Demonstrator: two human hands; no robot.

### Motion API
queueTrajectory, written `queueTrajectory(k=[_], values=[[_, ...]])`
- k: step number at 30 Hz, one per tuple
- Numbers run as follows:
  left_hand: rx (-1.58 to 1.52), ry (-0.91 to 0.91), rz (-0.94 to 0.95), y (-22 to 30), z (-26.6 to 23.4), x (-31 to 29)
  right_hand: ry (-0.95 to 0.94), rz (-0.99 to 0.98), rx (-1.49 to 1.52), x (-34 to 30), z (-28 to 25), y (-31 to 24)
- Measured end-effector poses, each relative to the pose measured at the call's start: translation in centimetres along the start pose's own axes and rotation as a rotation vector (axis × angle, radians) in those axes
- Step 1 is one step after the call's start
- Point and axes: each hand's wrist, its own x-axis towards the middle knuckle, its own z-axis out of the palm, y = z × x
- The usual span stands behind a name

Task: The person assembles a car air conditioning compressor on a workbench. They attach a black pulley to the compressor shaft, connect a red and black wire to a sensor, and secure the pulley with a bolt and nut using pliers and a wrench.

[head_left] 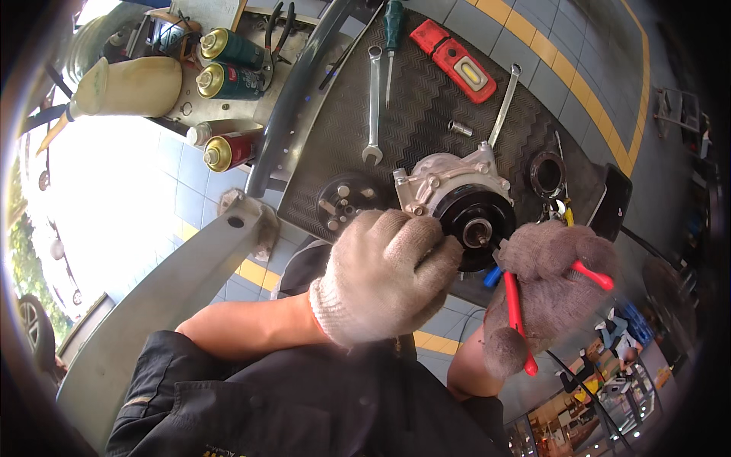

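Note:
A silver compressor (449,171) with a black pulley (454,215) rests on the dark ribbed mat (434,91), its hub facing me. My left hand (388,278), in a pale knitted glove, is closed against the pulley's left side; its fingertips are partly hidden. In a dirtier glove, my right hand (552,266) is closed on red-handled pliers (515,320), whose handles are spread apart. The pliers' jaws point toward the hub, mostly covered by my hand. Left of the compressor lies a round black clutch plate (346,203).
A combination wrench (374,107), a screwdriver (392,34), a red work light (457,61), another wrench (505,105), a socket (460,128) and a black ring (547,174) lie around the compressor. Spray cans (228,82) stand at left. A grey lift arm (175,297) crosses lower left.

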Motion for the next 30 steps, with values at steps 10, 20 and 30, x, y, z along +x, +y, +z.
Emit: queueTrajectory(k=[10,20,30], values=[[-0.060,-0.011,0.066,-0.6,0.9,-1.6,0.055,0.022,-0.118,-0.2,1.1,-0.6],[-0.092,0.062,-0.076,-2.9,-0.7,-1.1,0.053,0.019,-0.039,-0.6,1.2,1.4],[0.129,-0.160,-0.085,-5.5,-4.3,-5.5,0.052,0.063,-0.257,1.8,2.7,-2.9]])
